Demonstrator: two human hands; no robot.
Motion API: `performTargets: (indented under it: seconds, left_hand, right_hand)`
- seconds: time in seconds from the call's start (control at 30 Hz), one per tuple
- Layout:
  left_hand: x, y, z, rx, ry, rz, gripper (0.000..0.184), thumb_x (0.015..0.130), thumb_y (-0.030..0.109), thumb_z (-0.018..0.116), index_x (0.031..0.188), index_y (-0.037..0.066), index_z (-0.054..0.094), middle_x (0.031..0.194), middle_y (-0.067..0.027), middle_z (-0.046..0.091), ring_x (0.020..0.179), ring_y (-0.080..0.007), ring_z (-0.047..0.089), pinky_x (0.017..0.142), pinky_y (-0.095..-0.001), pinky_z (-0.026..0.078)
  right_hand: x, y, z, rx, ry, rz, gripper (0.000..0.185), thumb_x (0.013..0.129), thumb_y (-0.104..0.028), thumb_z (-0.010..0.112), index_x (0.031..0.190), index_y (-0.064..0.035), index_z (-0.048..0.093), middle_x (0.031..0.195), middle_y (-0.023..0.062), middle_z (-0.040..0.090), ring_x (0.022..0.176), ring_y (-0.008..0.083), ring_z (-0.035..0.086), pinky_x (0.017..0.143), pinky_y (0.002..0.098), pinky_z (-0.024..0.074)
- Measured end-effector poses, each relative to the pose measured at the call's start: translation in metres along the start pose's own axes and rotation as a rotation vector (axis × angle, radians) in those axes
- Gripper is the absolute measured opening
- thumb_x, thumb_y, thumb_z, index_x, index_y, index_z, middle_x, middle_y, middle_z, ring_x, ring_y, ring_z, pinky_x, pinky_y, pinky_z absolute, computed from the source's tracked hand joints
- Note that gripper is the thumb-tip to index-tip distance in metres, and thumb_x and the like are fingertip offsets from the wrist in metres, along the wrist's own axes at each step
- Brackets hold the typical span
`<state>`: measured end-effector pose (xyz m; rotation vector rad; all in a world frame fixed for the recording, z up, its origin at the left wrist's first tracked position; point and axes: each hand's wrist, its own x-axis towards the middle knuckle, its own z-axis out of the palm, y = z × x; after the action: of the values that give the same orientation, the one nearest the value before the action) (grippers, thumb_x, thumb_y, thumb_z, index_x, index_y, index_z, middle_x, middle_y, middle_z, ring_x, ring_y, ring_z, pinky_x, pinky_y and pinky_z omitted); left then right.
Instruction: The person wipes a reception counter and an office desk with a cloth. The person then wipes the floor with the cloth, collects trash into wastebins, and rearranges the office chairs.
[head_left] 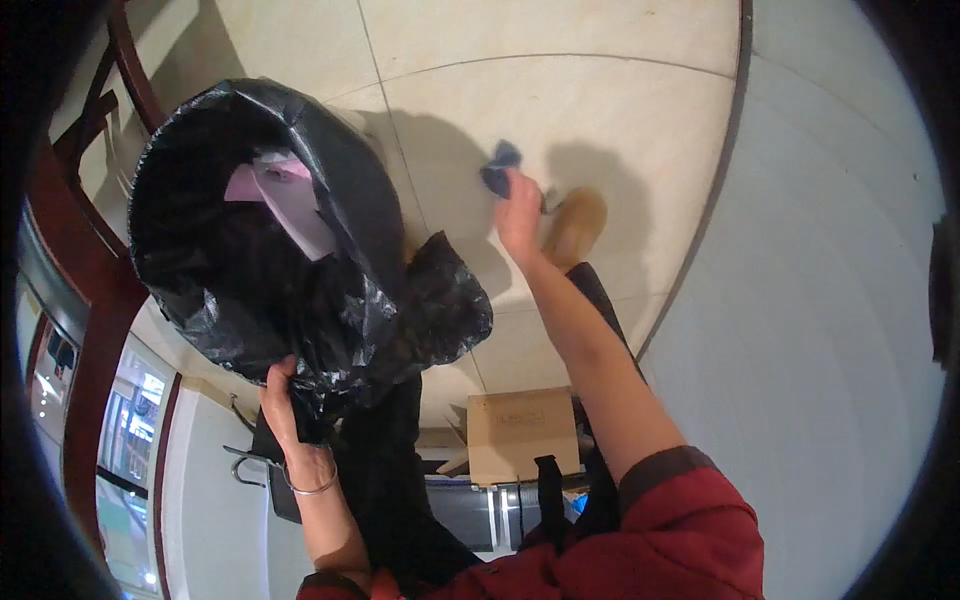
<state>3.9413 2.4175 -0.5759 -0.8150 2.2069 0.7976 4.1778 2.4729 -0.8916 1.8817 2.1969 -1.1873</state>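
Note:
A large bin lined with a black plastic bag [350,190] stands at the left, its mouth open, with pink and white papers [290,205] inside. My left hand [283,405] grips the bag's lower rim, thumb over the edge. Bunched black plastic hangs out at the bin's right side. To the right, my right hand [518,215] is closed on a small dark blue item [501,169], held above the tiled floor and slightly blurred. What the item is cannot be made out.
A tan shoe [577,226] is on the tiled floor [600,100] beside my right hand. A cardboard box [522,435] sits near my body. Dark red wooden furniture [105,265] stands at the left, and a grey panel [800,300] spans the right.

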Motion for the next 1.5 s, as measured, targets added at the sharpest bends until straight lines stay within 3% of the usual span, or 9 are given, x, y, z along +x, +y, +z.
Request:
performTargets:
  seconds: [0.13, 0.33, 0.6, 0.7, 1.0, 1.07, 1.27, 1.47, 1.5]
  left_hand:
    - [0.001, -0.001, -0.003, -0.085, 0.004, -0.023, 0.025, 0.073, 0.02, 0.052, 0.082, -0.002, 0.058, 0.077, -0.0062, 0.059, 0.067, -0.0178, 0.056, 0.062, -0.0274, 0.045]
    - [0.009, -0.005, -0.023, -0.136, -0.057, -0.104, 0.022, 0.073, 0.017, 0.052, 0.084, -0.002, 0.058, 0.08, -0.0062, 0.06, 0.07, -0.0174, 0.057, 0.065, -0.0269, 0.045]
    - [-0.001, 0.008, -0.018, -0.023, 0.03, -0.113, 0.031, 0.069, 0.02, 0.053, 0.085, -0.006, 0.055, 0.079, -0.0052, 0.055, 0.072, -0.0159, 0.052, 0.069, -0.0264, 0.041]
    - [-0.005, 0.0, -0.038, 0.043, -0.161, 0.053, 0.024, 0.074, 0.017, 0.049, 0.084, -0.004, 0.055, 0.082, -0.0061, 0.056, 0.074, -0.0143, 0.053, 0.07, -0.0258, 0.042]
    - [-0.012, -0.003, -0.033, 0.374, -0.179, 0.523, 0.016, 0.077, 0.014, 0.05, 0.085, 0.001, 0.054, 0.093, -0.0066, 0.052, 0.081, -0.0148, 0.051, 0.073, -0.0265, 0.041]
    - [-0.01, 0.005, -0.028, 0.051, -0.129, 0.131, 0.024, 0.078, 0.016, 0.048, 0.092, -0.004, 0.053, 0.086, -0.0054, 0.056, 0.08, -0.0153, 0.054, 0.075, -0.0259, 0.043]
    - [-0.013, 0.013, -0.025, -0.011, -0.08, -0.049, 0.022, 0.074, 0.016, 0.05, 0.086, -0.002, 0.056, 0.082, -0.0046, 0.056, 0.076, -0.0152, 0.053, 0.07, -0.0259, 0.042]
    - [-0.014, 0.007, -0.005, 0.06, -0.06, 0.033, 0.031, 0.067, 0.018, 0.056, 0.089, -0.003, 0.056, 0.08, -0.0052, 0.057, 0.072, -0.0176, 0.053, 0.067, -0.028, 0.042]
    - [-0.019, 0.013, 0.004, 0.019, -0.072, 0.024, 0.031, 0.067, 0.017, 0.056, 0.09, -0.003, 0.056, 0.081, -0.0053, 0.057, 0.073, -0.0175, 0.053, 0.068, -0.0281, 0.042]
  right_hand:
    - [-0.01, -0.003, 0.012, 0.085, 0.223, 0.377, 0.041, 0.068, -0.001, 0.055, 0.108, -0.0038, 0.048, 0.099, 0.017, 0.049, 0.096, 0.0344, 0.045, 0.083, 0.0402, 0.0374]
    - [0.017, -0.054, 0.029, 0.078, 0.036, 0.184, 0.036, 0.067, 0.001, 0.051, 0.103, -0.0059, 0.049, 0.098, 0.0149, 0.051, 0.093, 0.0337, 0.047, 0.079, 0.0388, 0.0396]
    - [0.109, 0.015, -0.076, -0.031, 0.48, 0.015, 0.046, 0.072, -0.005, 0.048, 0.118, -0.0059, 0.042, 0.1, 0.0208, 0.045, 0.092, 0.0339, 0.046, 0.082, 0.0384, 0.0385]
    - [0.139, 0.007, -0.094, -0.181, 0.269, 0.127, 0.039, 0.072, -0.007, 0.049, 0.111, -0.0033, 0.048, 0.102, 0.0195, 0.046, 0.092, 0.0348, 0.044, 0.084, 0.0402, 0.0374]
    - [0.057, -0.028, 0.019, -0.228, -0.079, -0.525, 0.037, 0.076, -0.014, 0.049, 0.113, -0.0139, 0.049, 0.108, 0.0099, 0.046, 0.094, 0.0302, 0.044, 0.079, 0.0379, 0.0412]
    - [0.044, -0.031, 0.031, -0.353, -0.254, -0.726, 0.036, 0.076, -0.015, 0.049, 0.112, -0.0158, 0.049, 0.11, 0.0081, 0.045, 0.096, 0.0275, 0.044, 0.079, 0.0354, 0.0412]
    - [0.025, -0.037, 0.028, -0.417, -0.559, -1.117, 0.035, 0.072, -0.016, 0.052, 0.107, -0.0197, 0.052, 0.109, 0.0031, 0.046, 0.095, 0.0229, 0.044, 0.078, 0.0323, 0.0407]
    - [0.019, -0.045, 0.019, -0.404, -0.667, -1.13, 0.024, 0.071, -0.014, 0.053, 0.095, -0.0155, 0.057, 0.104, 0.0022, 0.049, 0.094, 0.0244, 0.046, 0.07, 0.0347, 0.0452]
    - [0.012, -0.033, 0.029, -0.262, -0.749, -0.837, 0.027, 0.07, -0.011, 0.053, 0.097, -0.0135, 0.056, 0.101, 0.0045, 0.051, 0.092, 0.0254, 0.047, 0.07, 0.0341, 0.0453]
